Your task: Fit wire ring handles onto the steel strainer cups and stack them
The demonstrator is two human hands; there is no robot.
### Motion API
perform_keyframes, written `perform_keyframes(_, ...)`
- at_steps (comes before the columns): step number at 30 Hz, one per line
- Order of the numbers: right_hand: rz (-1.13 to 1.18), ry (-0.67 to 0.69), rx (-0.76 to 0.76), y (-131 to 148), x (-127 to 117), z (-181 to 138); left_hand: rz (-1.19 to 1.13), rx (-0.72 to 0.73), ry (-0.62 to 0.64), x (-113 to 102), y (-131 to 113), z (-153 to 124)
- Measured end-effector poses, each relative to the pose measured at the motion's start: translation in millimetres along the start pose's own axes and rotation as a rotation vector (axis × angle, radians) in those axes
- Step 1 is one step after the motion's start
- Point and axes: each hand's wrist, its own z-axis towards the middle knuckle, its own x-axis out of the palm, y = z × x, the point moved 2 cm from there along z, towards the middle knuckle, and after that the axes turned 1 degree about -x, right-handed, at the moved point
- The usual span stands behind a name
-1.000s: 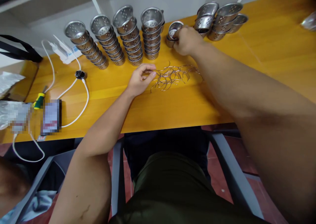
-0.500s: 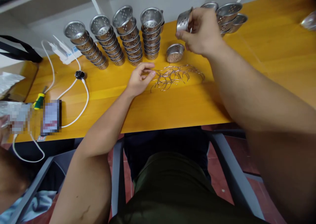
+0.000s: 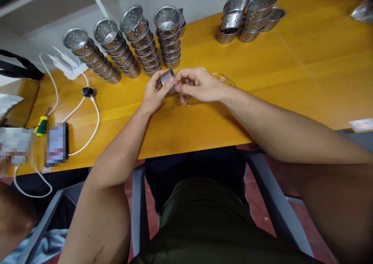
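Both hands meet over the middle of the yellow table [image 3: 285, 70]. A small perforated metal cup [image 3: 167, 77] is gripped between my left hand [image 3: 155, 91] and my right hand [image 3: 198, 84], fingers of both closed round it. Under the hands lies a pile of thin wire rings [image 3: 221, 77], mostly hidden by my right hand. Whether a ring is also pinched in the fingers cannot be made out.
Several leaning stacks of the same metal cups [image 3: 136, 42] line the far edge, with a looser heap [image 3: 247, 17] at back right. At left lie a white cable [image 3: 87, 116], a power strip [image 3: 68, 64], a screwdriver [image 3: 42, 124] and a phone [image 3: 56, 143].
My right hand lifted a cup from near the back heap and brought it down to the left hand. The left hand left the wire rings and took hold of the cup.
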Motion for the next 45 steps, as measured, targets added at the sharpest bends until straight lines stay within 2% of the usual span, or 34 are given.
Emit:
perform_keyframes(6, 0.145, -0.038, 0.017, -3, -8, 0, 0.010, -0.057, -0.029, 3, 0, 1)
perform_keyframes(11, 0.103, -0.081, -0.011, -7, -8, 3, -0.020, -0.094, -0.006, 5, 2, -2)
perform_keyframes(16, 0.086, -0.142, -0.035, -9, -7, 6, 0.014, -0.041, -0.042, 4, 6, -1)
perform_keyframes(20, 0.126, -0.171, -0.033, -12, -7, 11, -0.013, 0.018, -0.016, 6, 3, -1)
perform_keyframes(23, 0.246, -0.186, -0.076, -6, -17, 11, -0.007, 0.026, 0.000, 9, -1, -2)
perform_keyframes(27, 0.285, -0.260, -0.124, 10, -49, 4, -0.043, -0.018, -0.091, 7, 2, -1)
perform_keyframes(29, 0.174, -0.365, -0.151, 15, -68, 0, -0.076, -0.075, -0.110, 3, 8, 0)
perform_keyframes(32, -0.182, -0.529, -0.178, 12, -93, -3, -0.096, -0.174, -0.089, -4, 21, 2)
perform_keyframes(35, -0.523, -0.591, -0.196, 1, -111, -1, -0.092, -0.200, -0.109, -9, 30, 3)
perform_keyframes(38, -0.632, -0.539, -0.094, -12, -127, -2, -0.090, -0.194, -0.152, -10, 34, 3)
perform_keyframes(41, -0.736, -0.383, 0.076, -20, -139, -7, -0.118, -0.222, -0.174, -8, 33, 2)
perform_keyframes(43, -0.788, -0.327, 0.111, -17, -143, -12, -0.131, -0.239, -0.162, -7, 31, 1)
perform_keyframes(45, -0.829, -0.361, 0.088, -8, -141, -16, -0.130, -0.233, -0.129, -6, 29, 0)
